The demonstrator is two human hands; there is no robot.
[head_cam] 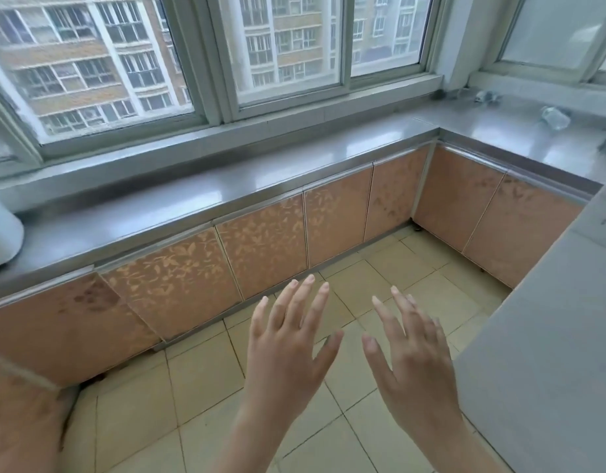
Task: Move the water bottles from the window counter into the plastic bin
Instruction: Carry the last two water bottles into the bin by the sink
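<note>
My left hand [288, 343] and my right hand [407, 353] are held out side by side over the tiled floor, palms down, fingers spread, holding nothing. The grey window counter [199, 206] runs under the window and turns a corner at the right. On its far right part lie small clear objects: one clear plastic thing [555, 117] and a smaller blurred one [487, 96] by the window frame; whether they are bottles is too blurred to tell. No plastic bin is in view.
A white appliance [1, 233] stands at the counter's left end. Peach patterned cabinet doors [260, 254] line the front below the counter. A grey surface [547, 353] fills the right side close to my right hand. Beige floor tiles [206, 380] lie below.
</note>
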